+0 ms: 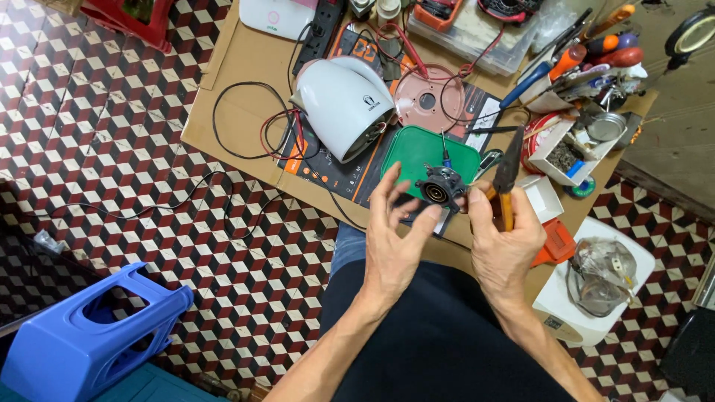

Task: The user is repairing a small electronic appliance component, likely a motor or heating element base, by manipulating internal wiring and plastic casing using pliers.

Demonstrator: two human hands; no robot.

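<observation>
White kettle [344,104], green tray [417,149], blue stool [89,327], red-black-white checked floor [112,112].

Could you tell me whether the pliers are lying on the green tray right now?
No, the pliers are held upright in the right hand, beside the small black round part at the left hand, in front of the green tray.
</observation>
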